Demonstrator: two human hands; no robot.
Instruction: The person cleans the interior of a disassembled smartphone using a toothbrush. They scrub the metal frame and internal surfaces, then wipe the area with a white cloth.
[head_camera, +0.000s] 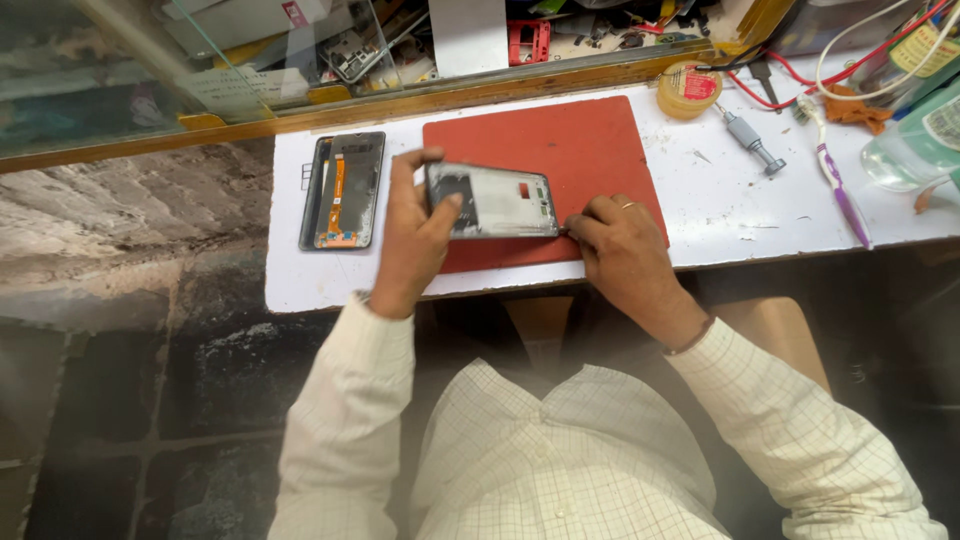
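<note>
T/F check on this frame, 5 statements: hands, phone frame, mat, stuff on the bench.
1. The left hand grips the phone frame. True.
2. The frame sits over a blue mat. False: the mat is red.
3. A second opened phone lies left of the mat. True.
4. The right hand rests away from the frame. False: its fingertips meet the frame's right end.
5. The toothbrush lies on the mat. False: it lies on the white bench, far right.
</note>
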